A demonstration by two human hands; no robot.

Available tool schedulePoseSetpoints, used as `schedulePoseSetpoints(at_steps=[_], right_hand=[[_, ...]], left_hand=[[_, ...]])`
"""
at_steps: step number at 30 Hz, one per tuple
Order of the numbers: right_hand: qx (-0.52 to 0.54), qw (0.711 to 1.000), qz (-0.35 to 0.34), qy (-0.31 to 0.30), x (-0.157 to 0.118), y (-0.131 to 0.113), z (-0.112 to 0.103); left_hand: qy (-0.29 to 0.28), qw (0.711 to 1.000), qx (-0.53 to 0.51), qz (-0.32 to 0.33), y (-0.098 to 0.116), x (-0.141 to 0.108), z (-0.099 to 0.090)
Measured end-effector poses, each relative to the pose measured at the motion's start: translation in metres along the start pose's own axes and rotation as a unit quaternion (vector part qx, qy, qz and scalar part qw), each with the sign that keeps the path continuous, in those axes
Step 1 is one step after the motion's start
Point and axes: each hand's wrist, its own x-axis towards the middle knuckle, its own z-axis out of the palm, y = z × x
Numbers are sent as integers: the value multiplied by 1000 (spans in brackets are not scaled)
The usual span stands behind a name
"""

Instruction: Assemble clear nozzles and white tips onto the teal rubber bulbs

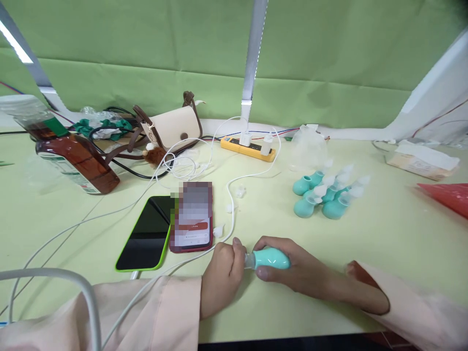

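Observation:
A teal rubber bulb (272, 258) lies on its side near the table's front edge, with my right hand (292, 265) wrapped round it. From its left end a clear nozzle (249, 261) runs into my closed left hand (224, 273), whose fingers hide the tip. Further back on the right stands a group of several teal bulbs (335, 208), most with whitish tips. Small clear plastic pieces (218, 231) lie just beyond my left hand, beside the white cable.
Two phones (146, 234) lie left of centre. White cables (231, 195) cross the table to a yellow power strip (234, 147). At the left are a brown bottle (78, 163) and a cream bag (175, 127); at the right, a tissue pack (422, 160) and a red item (448, 195).

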Motion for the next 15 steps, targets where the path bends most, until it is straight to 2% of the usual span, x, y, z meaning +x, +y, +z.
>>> schedulePoseSetpoints(at_steps=[3, 5, 9, 12, 14, 15], right_hand=[[-140, 988, -44, 39, -4, 0, -1], [-235, 965, -98, 68, -6, 2, -1], [-413, 876, -230, 93, -5, 11, -2], [-504, 805, -296, 97, -4, 16, -3], [-516, 792, -304, 118, -3, 16, -2], [-503, 802, -297, 128, -3, 16, -2]], left_hand=[[-5, 1000, 0, -10, 2, 0, 0], [-7, 1000, -7, -18, 3, 0, 1], [-16, 999, -25, -41, 3, -1, 2], [-26, 997, -35, -56, 1, -2, 3], [-23, 997, -38, -60, -2, -3, 4], [-20, 997, -39, -58, -4, -4, 4]])
